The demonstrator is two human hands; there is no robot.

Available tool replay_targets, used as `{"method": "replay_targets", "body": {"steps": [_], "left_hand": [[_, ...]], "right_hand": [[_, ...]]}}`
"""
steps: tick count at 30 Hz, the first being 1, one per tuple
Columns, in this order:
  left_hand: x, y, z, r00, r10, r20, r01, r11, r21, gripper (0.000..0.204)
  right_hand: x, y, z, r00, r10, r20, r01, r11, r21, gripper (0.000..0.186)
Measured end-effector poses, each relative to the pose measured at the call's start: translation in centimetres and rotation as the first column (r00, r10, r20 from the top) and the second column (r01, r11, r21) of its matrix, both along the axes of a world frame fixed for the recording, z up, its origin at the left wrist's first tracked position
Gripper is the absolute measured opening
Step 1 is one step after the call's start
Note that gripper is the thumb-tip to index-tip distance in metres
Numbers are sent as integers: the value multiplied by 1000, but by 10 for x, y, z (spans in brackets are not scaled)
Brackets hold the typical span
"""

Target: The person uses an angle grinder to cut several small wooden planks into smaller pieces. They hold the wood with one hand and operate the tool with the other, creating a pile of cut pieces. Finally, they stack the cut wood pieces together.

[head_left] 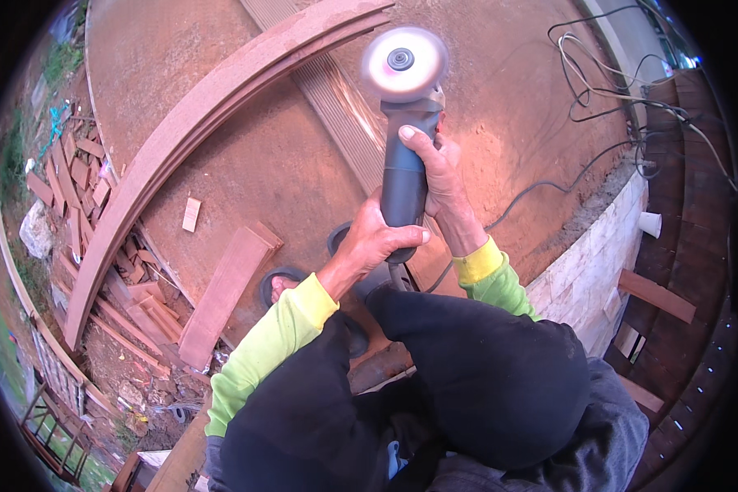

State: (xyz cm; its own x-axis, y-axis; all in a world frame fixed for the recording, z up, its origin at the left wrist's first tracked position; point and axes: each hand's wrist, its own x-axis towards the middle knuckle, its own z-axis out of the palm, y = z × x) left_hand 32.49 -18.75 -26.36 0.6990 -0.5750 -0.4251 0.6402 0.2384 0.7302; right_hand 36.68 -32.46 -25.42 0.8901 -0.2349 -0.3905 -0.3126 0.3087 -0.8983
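With left grip [364,243] and right grip [444,174], we clasp a grinder [403,187] at upper centre, seemingly readying to grind; the next move likely needs steady aim.

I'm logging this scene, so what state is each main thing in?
Angle grinder: apparently running
Disc: blurred, apparently spinning
Left hand: closed around the grinder's rear
Right hand: closed around the grinder, nearer its disc
Curved boards: stacked, crossing over a grooved board
Offcuts: heaped loosely
Cables: tangled
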Motion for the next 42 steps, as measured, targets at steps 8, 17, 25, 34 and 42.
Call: {"method": "replay_targets", "body": {"steps": [8, 17, 25, 34, 42], "left_hand": [[-4, 11, 0, 1000, 4, 17, -4, 1000, -10, 41], [-7, 19, -2, 998, -37, 54, 34, 998, 55, 35], [-3, 16, -3, 974, -191, 122, 155, 954, 257, 56], [-14, 44, -12, 980, -150, 129, 111, 956, 271, 89], [-38, 106, -29, 997, 80, 16, -81, 943, 324, 69]], "right_hand": [[-13, -4, -28, 1000, 15, -13, -5, 827, 562, 58], [-26, 11, -25, 997, 66, -30, -36, 807, 590, 62], [-33, 19, -16, 994, 58, -96, -58, 998, 2, 47], [-4, -57, -42, 973, 23, -228, 6, 992, 128, 48], [33, -127, -96, 957, -134, -258, 227, 900, 371, 62]]}}
